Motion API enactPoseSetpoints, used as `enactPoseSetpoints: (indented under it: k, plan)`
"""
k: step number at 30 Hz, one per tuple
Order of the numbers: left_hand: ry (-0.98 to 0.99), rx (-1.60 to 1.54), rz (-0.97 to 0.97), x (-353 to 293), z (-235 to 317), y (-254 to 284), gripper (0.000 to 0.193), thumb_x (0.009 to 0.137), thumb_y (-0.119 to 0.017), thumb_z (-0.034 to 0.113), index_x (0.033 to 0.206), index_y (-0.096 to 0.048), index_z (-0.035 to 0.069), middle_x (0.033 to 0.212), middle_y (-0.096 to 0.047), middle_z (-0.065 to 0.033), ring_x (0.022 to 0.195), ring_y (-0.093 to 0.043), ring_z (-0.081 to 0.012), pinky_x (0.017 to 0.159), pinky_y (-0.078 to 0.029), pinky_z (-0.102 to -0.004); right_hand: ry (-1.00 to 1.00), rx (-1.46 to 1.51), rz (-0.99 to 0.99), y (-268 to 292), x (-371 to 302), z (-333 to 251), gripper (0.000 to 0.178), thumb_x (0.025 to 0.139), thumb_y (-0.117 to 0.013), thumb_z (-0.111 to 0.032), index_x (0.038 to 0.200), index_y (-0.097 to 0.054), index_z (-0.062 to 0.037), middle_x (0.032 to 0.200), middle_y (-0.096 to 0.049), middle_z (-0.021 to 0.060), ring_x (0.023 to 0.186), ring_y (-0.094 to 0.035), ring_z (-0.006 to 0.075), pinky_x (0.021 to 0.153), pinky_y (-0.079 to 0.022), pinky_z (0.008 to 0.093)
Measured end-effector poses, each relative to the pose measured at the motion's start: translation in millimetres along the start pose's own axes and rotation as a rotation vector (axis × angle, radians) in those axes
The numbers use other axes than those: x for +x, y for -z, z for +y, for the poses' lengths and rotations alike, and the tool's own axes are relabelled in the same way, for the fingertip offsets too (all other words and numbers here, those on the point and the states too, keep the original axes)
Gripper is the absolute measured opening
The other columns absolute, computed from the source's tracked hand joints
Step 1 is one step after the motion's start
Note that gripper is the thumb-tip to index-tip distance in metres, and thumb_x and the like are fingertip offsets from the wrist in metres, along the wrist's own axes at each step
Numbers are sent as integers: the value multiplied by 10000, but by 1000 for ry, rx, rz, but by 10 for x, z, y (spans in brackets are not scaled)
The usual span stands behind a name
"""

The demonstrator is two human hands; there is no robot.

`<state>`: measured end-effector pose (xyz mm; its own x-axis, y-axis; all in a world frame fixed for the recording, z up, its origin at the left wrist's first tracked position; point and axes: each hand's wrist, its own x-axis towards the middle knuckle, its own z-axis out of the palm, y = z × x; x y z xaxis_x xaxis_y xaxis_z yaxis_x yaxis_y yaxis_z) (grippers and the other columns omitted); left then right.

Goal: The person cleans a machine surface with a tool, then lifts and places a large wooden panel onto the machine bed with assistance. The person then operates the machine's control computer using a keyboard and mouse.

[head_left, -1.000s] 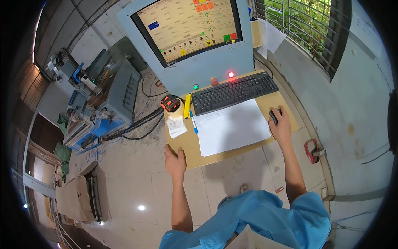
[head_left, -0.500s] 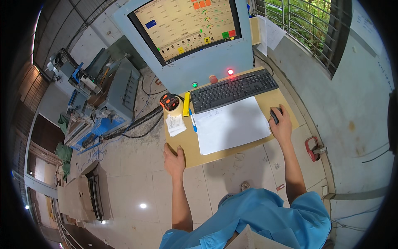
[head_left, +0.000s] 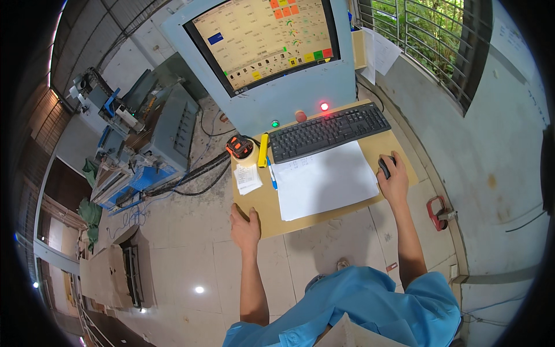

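My right hand (head_left: 395,180) is closed over a black computer mouse (head_left: 385,168) at the right side of a light wooden board (head_left: 324,217). At the board's near left corner my left hand (head_left: 246,229) grips the edge, its thumb over the top. Between my hands lie white paper sheets (head_left: 326,182) with a little handwriting near the top. A black keyboard (head_left: 329,132) sits behind them, overlapping their far edge. Above it, a lit monitor (head_left: 266,49) is set into a pale blue cabinet (head_left: 260,110).
A black and orange tape measure (head_left: 239,146) rests on a tape roll (head_left: 247,159), beside a yellow cutter-like tool (head_left: 263,151), a blue pen (head_left: 272,173) and small papers (head_left: 247,180). Cables run left toward a machine (head_left: 147,121). A red clamp-like object (head_left: 437,213) lies by the right wall.
The cabinet, board and items on it sit slightly lower and farther right in the picture. Both hands keep their places on the mouse and board corner.
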<state>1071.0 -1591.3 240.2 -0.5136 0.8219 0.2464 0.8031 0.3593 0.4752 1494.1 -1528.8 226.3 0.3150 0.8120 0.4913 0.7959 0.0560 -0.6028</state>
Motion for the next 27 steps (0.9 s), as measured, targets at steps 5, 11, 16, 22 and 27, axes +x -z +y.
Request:
enactPoseSetpoints:
  k: [5, 11, 16, 22, 27]
  plan:
    - [9, 3, -9, -2, 22, 11, 695, 924, -610, 431, 1473, -411, 53, 1314, -589, -239, 1080, -644, -449, 898, -517, -520, 13, 13, -45, 13, 56, -34, 454, 851, -686, -146, 1303, -650, -126, 1464, -495, 240, 1299, -530, 406, 1058, -471, 457]
    - [-1, 12, -1, -8, 18, 11, 693, 925, -609, 427, 1474, -406, 54, 1297, -593, -241, 1079, -643, -449, 890, -519, -524, 29, 6, -62, -4, 98, -41, 453, 862, -693, -149, 1310, -643, -103, 1464, -479, 256, 1298, -516, 431, 1071, -455, 471]
    - [5, 1, -11, -6, 27, 16, 685, 926, -611, 415, 1473, -405, 58, 1289, -596, -240, 1083, -642, -445, 889, -519, -524, 32, 10, -61, 6, 103, -57, 448, 858, -698, -139, 1301, -649, -98, 1459, -483, 258, 1292, -518, 433, 1070, -454, 474]
    - [-1, 0, 5, -24, 42, 47, 681, 928, -611, 412, 1474, -410, 59, 1321, -591, -227, 1092, -645, -432, 895, -522, -514, 43, 20, -69, -29, 97, -12, 438, 862, -691, -128, 1297, -650, -92, 1462, -479, 268, 1291, -521, 435, 1073, -451, 468]
    - [29, -7, -45, 6, 23, 0, 700, 921, -615, 427, 1474, -417, 48, 1344, -590, -221, 1102, -649, -419, 904, -523, -502, 41, 66, -70, -106, 99, 88, 439, 872, -680, -121, 1308, -643, -93, 1478, -464, 284, 1307, -507, 455, 1081, -441, 460]
